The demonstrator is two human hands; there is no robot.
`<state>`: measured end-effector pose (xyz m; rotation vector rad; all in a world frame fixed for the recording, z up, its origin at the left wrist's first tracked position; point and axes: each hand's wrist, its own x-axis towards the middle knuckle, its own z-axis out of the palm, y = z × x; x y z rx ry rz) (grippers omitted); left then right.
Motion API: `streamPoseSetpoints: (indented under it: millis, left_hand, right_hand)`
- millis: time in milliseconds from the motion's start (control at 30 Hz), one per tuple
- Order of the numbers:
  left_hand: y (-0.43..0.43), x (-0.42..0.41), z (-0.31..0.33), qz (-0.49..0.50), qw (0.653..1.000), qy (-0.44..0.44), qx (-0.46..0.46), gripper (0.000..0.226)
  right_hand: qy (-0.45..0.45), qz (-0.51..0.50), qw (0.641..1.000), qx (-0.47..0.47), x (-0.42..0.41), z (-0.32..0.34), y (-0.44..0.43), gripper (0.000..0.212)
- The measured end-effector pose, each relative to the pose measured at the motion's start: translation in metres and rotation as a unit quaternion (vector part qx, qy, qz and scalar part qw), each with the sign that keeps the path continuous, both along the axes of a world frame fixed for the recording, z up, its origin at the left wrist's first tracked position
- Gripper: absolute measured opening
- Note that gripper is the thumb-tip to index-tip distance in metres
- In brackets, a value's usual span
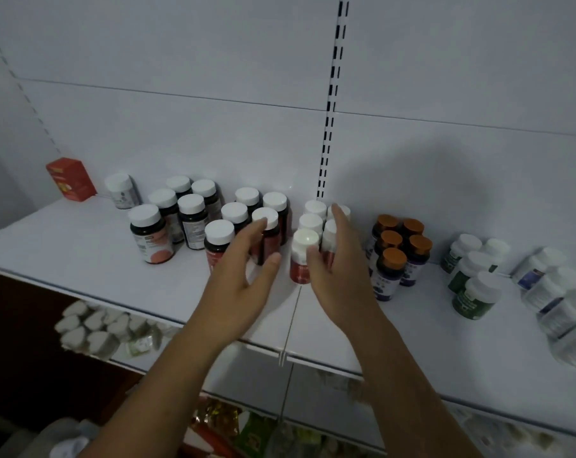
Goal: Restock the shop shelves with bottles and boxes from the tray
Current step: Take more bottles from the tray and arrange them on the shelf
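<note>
On the white shelf (81,259) stand rows of white-capped bottles. My left hand (243,276) reaches to a dark bottle with a red label (266,239); its straight fingers touch the cap and its thumb lies by the bottle's side. My right hand (336,269) lies with straight fingers against the right side of a group of small white bottles with red labels (304,256), thumb on the front one. Neither hand grips anything. The tray is out of view.
A red box (70,178) stands at the shelf's back left. Orange-capped purple bottles (395,252), green-labelled bottles (475,276) and blue-labelled white bottles (551,285) fill the right. A lower shelf holds more white bottles (91,328).
</note>
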<state>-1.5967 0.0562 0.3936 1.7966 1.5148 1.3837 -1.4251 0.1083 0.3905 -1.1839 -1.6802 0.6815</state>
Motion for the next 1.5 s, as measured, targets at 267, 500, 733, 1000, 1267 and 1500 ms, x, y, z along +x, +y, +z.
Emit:
streamPoseSetpoints:
  millis: [267,500,733,1000,1267,1500]
  left_hand:
    - [-0.063,-0.108,0.047,0.162,0.963,0.217,0.0,0.063]
    - [-0.2,-0.229,0.005,0.378,0.882,0.243,-0.141,0.076]
    - [-0.322,-0.281,-0.07,0.487,0.828,0.146,-0.238,0.072]
    - [-0.371,-0.341,-0.205,0.486,0.796,-0.026,-0.36,0.061]
    - [-0.343,-0.403,-0.411,0.387,0.747,-0.16,-0.517,0.045]
    - [-0.31,-0.445,-0.554,0.385,0.718,-0.089,-0.573,0.083]
  right_hand:
    - [-0.146,0.215,0.962,0.079,-0.09,0.043,-0.034,0.078]
    - [-0.247,0.4,0.877,0.101,-0.208,0.014,-0.097,0.08]
    - [-0.283,0.525,0.798,0.089,-0.329,-0.053,-0.165,0.076]
    - [-0.344,0.537,0.766,-0.079,-0.439,-0.191,-0.189,0.063]
    - [-0.42,0.502,0.717,-0.241,-0.508,-0.382,-0.193,0.068]
    - [-0.369,0.504,0.739,-0.255,-0.582,-0.527,-0.238,0.064]
